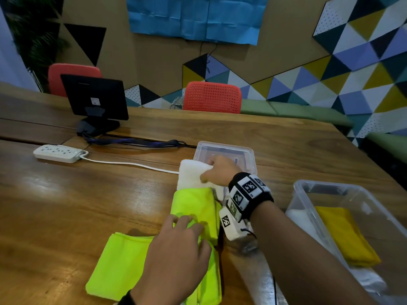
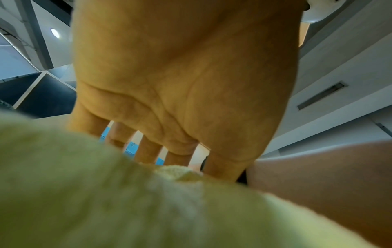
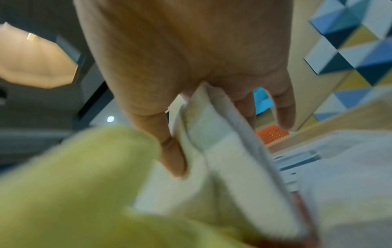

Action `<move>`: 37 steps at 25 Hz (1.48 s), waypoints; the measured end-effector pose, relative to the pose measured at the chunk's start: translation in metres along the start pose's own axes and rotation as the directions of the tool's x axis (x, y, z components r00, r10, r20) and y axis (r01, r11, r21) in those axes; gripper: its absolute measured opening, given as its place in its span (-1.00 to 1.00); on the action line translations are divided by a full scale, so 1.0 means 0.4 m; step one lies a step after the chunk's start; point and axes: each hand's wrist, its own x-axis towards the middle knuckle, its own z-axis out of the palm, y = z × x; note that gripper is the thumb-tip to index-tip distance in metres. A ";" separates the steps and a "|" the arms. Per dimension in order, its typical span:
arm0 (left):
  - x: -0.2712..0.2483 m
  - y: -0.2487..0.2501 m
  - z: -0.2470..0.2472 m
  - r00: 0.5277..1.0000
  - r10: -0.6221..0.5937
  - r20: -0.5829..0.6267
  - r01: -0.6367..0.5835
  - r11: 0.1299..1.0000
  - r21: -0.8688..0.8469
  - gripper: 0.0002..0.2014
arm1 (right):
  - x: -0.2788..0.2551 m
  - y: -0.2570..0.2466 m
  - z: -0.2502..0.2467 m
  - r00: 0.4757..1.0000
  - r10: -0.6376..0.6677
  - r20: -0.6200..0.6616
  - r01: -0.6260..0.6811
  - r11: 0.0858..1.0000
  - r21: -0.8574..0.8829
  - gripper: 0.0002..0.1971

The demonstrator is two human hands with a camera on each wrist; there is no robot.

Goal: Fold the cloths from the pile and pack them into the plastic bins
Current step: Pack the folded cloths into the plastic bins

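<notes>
A folded white cloth lies at the near edge of a small clear bin. My right hand pinches it, thumb on one side and fingers on the other, as the right wrist view shows on the white cloth. Neon yellow-green cloths lie in front of me on the table. My left hand rests flat on them with straight, spread fingers on the yellow-green cloth. A larger clear bin on the right holds a folded mustard cloth and a white one.
A white power strip and its cord lie on the wooden table to the left. A black monitor stands at the back left. Two red chairs stand behind the table.
</notes>
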 end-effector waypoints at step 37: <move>0.311 0.570 -0.073 0.882 0.397 0.252 0.072 0.416 -0.907 -0.50 | -0.529 0.451 -0.473 0.955 0.273 -0.116 -0.163 0.810 0.564 -0.69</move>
